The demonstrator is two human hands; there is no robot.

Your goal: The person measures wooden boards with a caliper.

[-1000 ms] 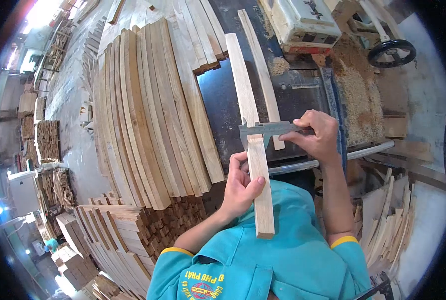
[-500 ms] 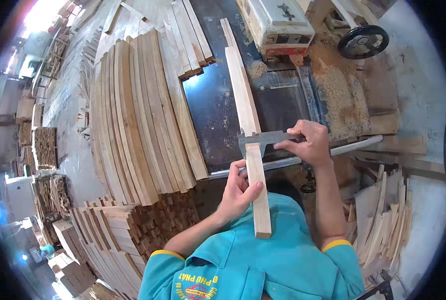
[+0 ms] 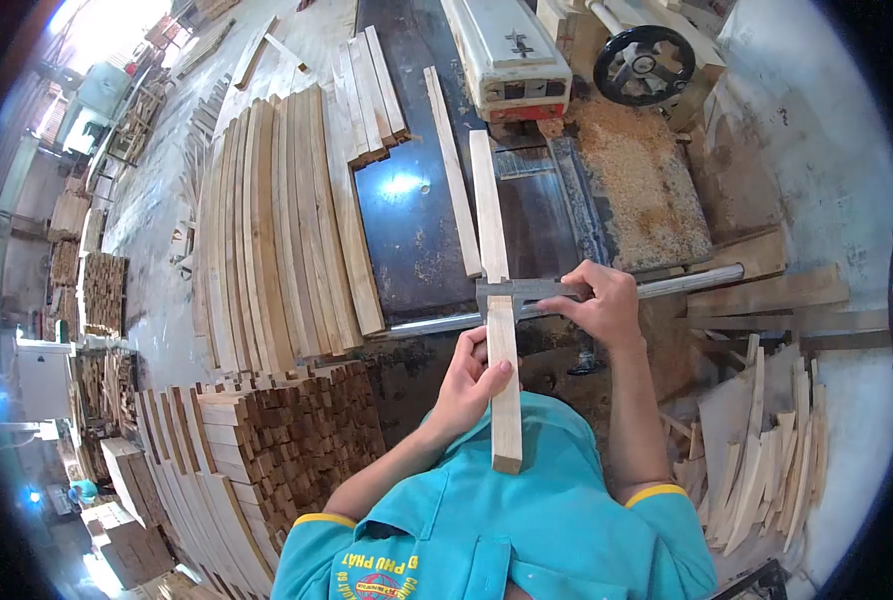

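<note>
A long pale wooden stick (image 3: 486,195) runs away from my chest over the front edge of the dark machine table (image 3: 407,240). My left hand (image 3: 475,378) grips its near part, thumb on top and fingers curled beneath. Across the stick, just beyond that hand, lies a metal caliper (image 3: 527,289) with its jaws around the wood. My right hand (image 3: 604,302) pinches the caliper's right end between thumb and fingers. Left of the held stick, a thinner wooden strip (image 3: 451,170) rests on the table, its near end close to the caliper.
Rows of wooden slats (image 3: 277,220) lie to the left, above a stack of cut timber (image 3: 297,430). A white machine housing (image 3: 507,60) and black handwheel (image 3: 645,65) stand at the back, near sawdust (image 3: 632,170). A metal rail (image 3: 657,287) edges the table; offcuts (image 3: 767,450) lean at right.
The camera view has shifted. The held stick now sits apart from the thinner strip, to its right, where they lined up before. Both hands keep their grips, with the caliper still across the stick.
</note>
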